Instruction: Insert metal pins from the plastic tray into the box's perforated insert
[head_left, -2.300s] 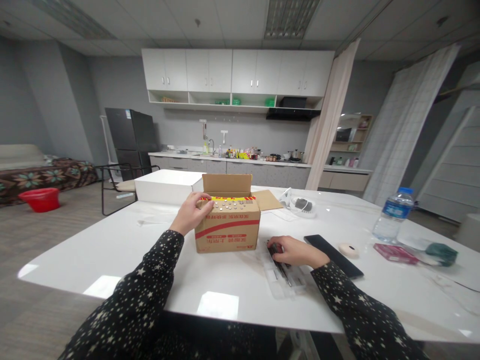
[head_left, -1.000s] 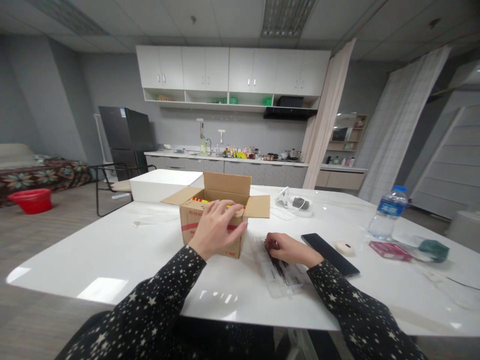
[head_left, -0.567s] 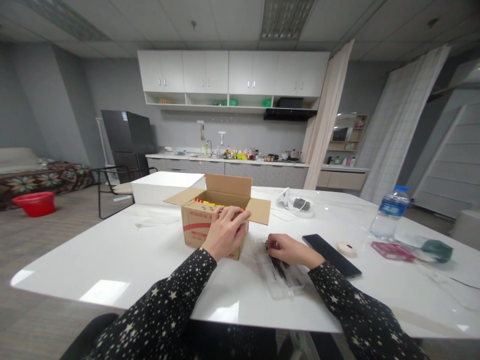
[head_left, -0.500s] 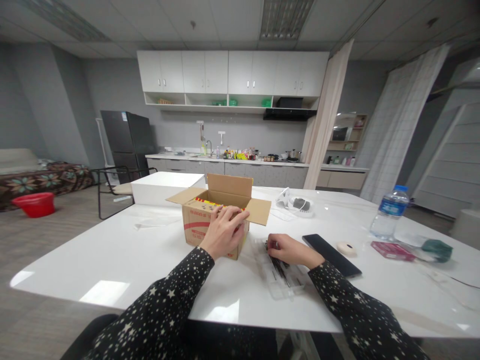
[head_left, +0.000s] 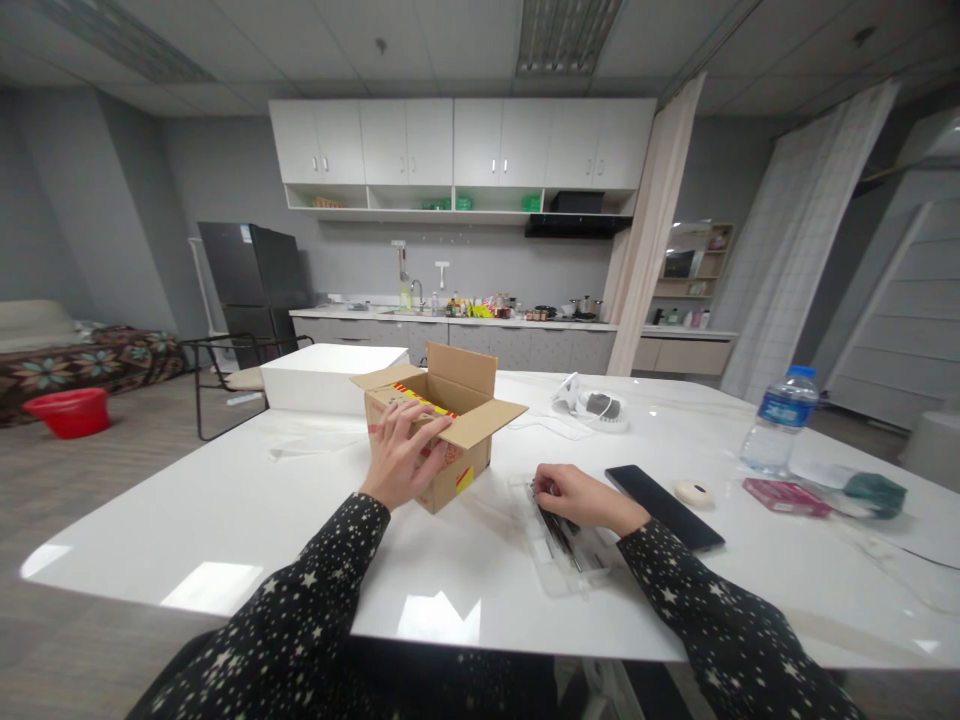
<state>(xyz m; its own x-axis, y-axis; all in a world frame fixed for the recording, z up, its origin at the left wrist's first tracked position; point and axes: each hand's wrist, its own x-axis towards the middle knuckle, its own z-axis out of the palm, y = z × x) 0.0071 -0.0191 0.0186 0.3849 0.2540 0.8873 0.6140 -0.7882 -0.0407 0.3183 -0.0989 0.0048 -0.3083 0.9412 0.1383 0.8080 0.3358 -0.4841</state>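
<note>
My left hand (head_left: pixel 403 455) is curled over the near upper edge of an open cardboard box (head_left: pixel 455 480), fingertips at the rim and thumb against its side. Red and yellow patterned material (head_left: pixel 429 399) shows along the rim inside; the bottom of the box is hidden. To the right, my right hand (head_left: pixel 577 497) has its fingers pinched together over a shallow clear plastic case (head_left: pixel 551 575). Slim dark and metal tools (head_left: pixel 568 545) lie in that case, beneath and beside the hand. What the pinch holds is hidden by the fingers.
Right of the case lie a black phone-like slab (head_left: pixel 664 508), a small cream round case (head_left: pixel 693 494) and a pink box (head_left: pixel 785 496). A water bottle (head_left: pixel 780 425) stands farther right. Behind are a white device with a cable (head_left: pixel 604 408) and a white box (head_left: pixel 330 375).
The cardboard box has turned clockwise, with its near corner swinging left. My left hand has moved left and down with it. The right hand stays at the plastic case.
</note>
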